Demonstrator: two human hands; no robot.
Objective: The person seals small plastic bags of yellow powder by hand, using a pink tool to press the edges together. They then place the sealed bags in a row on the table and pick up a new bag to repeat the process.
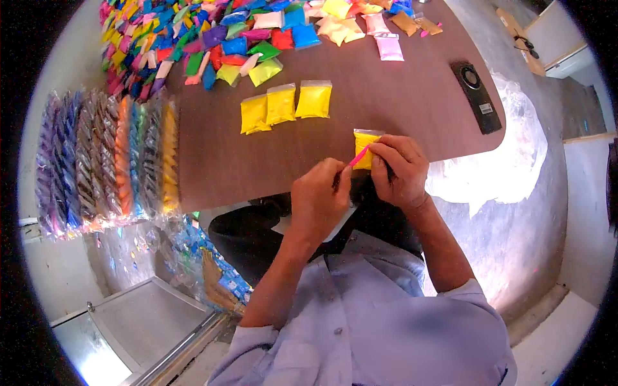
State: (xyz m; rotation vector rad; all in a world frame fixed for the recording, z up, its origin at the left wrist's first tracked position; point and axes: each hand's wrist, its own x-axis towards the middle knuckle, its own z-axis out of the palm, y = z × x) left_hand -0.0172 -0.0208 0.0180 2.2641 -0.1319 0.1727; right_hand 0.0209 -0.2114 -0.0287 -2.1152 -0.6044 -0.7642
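Note:
Near the table's front edge is a small yellow packet (365, 139) in clear plastic, its lower part covered by my hands. My left hand (320, 195) is closed on the lower end of a thin pink stick (360, 156), which slants across the front of the packet. My right hand (400, 170) is closed at the packet's right edge, with its fingertips beside the stick's upper end. Whether they also grip the stick is hard to make out. Farther back on the table lie a single yellow packet (314, 100) and, left of it, two overlapping yellow packets (280, 105).
A heap of many-coloured packets (212, 45) covers the table's (219, 145) back left. Long plastic sleeves of coloured packets (122, 154) stand along the left edge. A black device with a round dial (475, 90) lies at the right edge. Pink (389, 47) and brown packets (404, 24) lie behind.

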